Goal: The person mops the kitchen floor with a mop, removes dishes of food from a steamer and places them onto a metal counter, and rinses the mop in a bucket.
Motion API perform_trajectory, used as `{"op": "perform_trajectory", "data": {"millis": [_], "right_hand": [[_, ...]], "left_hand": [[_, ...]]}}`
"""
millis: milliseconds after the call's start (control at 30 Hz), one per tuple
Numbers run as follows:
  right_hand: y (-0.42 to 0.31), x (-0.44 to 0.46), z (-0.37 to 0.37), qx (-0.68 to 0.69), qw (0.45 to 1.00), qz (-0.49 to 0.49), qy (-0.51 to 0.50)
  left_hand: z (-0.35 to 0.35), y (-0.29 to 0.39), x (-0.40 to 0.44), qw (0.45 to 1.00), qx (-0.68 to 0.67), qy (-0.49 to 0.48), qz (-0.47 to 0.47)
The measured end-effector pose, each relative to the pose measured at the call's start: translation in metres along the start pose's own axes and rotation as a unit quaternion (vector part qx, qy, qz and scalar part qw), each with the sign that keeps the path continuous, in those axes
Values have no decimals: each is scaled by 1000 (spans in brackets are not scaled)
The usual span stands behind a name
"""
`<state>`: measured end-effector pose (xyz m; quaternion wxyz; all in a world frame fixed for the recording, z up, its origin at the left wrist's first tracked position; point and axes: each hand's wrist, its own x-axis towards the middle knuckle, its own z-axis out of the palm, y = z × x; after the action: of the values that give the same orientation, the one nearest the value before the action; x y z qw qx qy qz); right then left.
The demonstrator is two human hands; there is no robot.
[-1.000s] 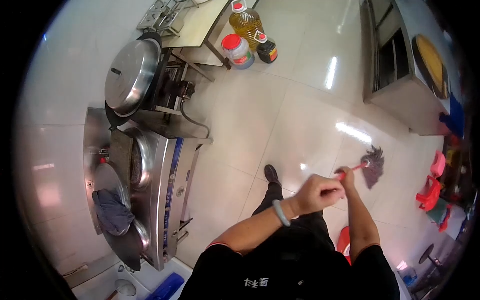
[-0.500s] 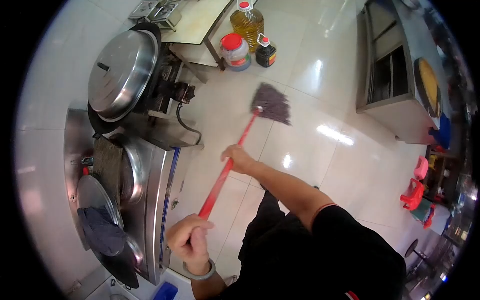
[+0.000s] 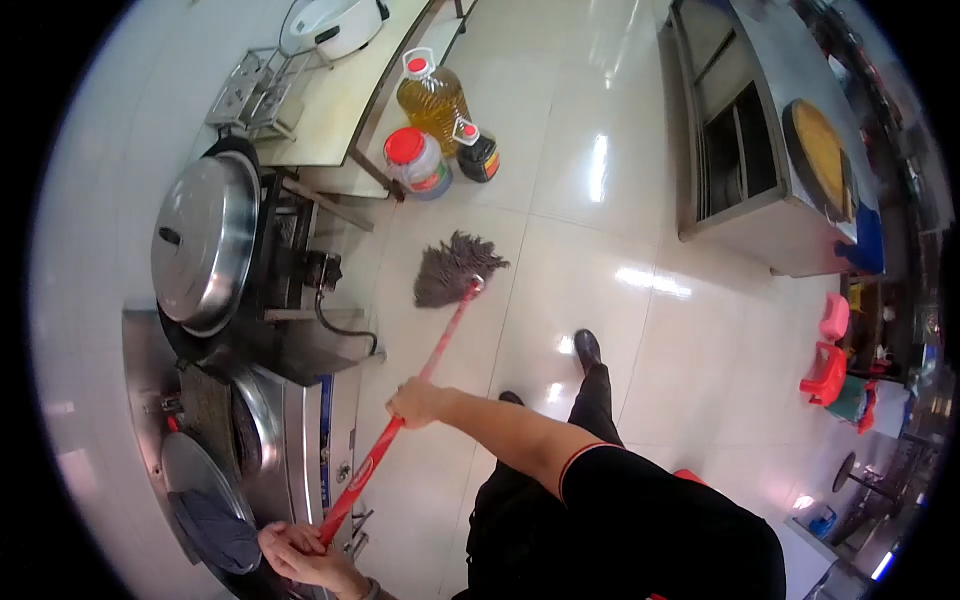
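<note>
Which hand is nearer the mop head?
The right. The right hand grips the red handle partway along, closer to the mop head; the left hand is at the handle's opposite end, farther away.

Floor (image 3: 565, 260) opens right of mop (image 3: 450, 272); jar (image 3: 424, 168) blocks beyond.
</note>
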<state>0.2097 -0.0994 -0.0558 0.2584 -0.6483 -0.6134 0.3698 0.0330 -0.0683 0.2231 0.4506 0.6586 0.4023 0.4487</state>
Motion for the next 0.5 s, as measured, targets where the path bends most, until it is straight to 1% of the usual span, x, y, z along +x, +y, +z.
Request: {"op": "perform_trajectory", "data": {"millis": [67, 100, 167, 200, 233, 267, 300, 333, 367, 400, 433, 467, 500], "right_hand": [[15, -21, 2, -23, 999, -14, -34], [30, -30, 7, -43, 998, -22, -43], [60, -62, -12, -41, 995, -28, -90], [77, -78, -24, -51, 993, -26, -99], [96, -93, -36, -61, 992, -24, -109], [120, -108, -53, -71, 991, -21, -112], [145, -122, -71, -80, 990, -17, -114], [172, -135, -90, -89, 991, 4, -99], [201, -150, -113, -97, 991, 24, -86], [231, -165, -131, -104, 993, 31, -50], [264, -179, -155, -112, 993, 37, -13], [292, -193, -183, -121, 990, 67, -19], [321, -210, -206, -125, 989, 64, 49]], "left_hand": [[19, 7, -18, 990, 133, 24, 26], [34, 11, -28, 990, 132, 24, 33], [66, 12, -52, 950, 303, -45, 66], [74, -6, -72, 987, 110, 76, -92], [100, 11, -81, 983, 114, 24, -142], [131, 9, -94, 969, 106, 90, -206], [180, 26, -100, 979, 81, 45, -182], [177, 0, -105, 962, 66, 1, -265], [192, -20, -120, 974, 143, -101, -141], [213, -59, -134, 988, -15, -54, -146], [262, -49, -132, 985, -66, -97, -129], [303, -40, -120, 966, 126, -224, 38], [344, -31, -109, 890, 273, -277, 238]]}}
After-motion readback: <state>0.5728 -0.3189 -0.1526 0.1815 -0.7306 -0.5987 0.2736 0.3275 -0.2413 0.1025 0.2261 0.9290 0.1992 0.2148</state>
